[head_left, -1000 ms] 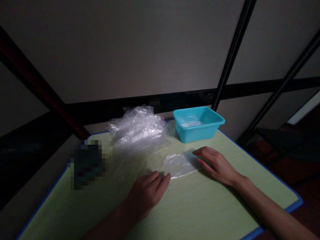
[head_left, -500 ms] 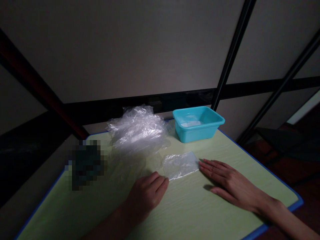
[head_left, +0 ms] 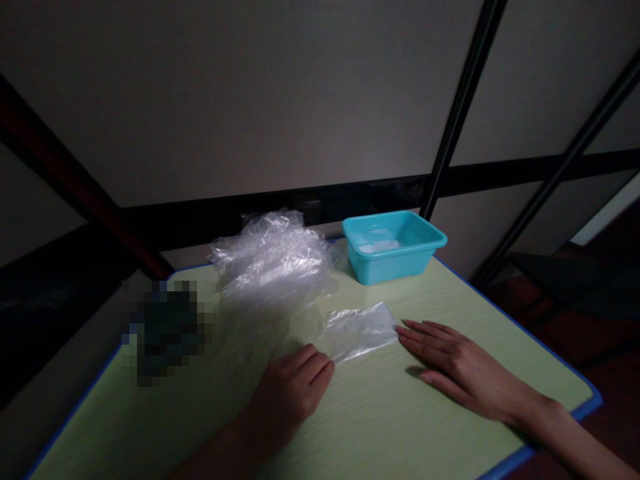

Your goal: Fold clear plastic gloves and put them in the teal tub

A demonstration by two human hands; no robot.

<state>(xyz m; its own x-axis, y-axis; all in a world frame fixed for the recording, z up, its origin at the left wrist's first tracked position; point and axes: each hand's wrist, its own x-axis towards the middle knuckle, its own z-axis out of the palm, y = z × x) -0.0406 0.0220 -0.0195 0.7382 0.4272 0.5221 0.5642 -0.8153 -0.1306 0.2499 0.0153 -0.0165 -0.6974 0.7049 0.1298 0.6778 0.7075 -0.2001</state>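
Note:
A small clear plastic bag (head_left: 361, 331) lies flat on the table between my hands. My left hand (head_left: 299, 385) is closed, its fingers curled at the bag's near left corner, which they appear to pinch; the fingertips are partly hidden. My right hand (head_left: 453, 363) rests palm down with the fingers stretched out, its fingertips touching the bag's right edge. Behind my left hand rises a heap of crumpled clear plastic bags (head_left: 275, 257). A turquoise plastic basin (head_left: 393, 267) stands behind the flat bag, with something whitish on its bottom.
The pale green table (head_left: 400, 427) has a blue edge. At its left side is a dark thing (head_left: 170, 333), blurred by pixels. Light panels with black bands (head_left: 280, 207) stand right behind the table. A dark chair-like shape (head_left: 560, 280) is at the right.
Both hands stay almost where they were, at the bag's two ends. The bag's surface looks slightly smoother. The whole view has shifted a little.

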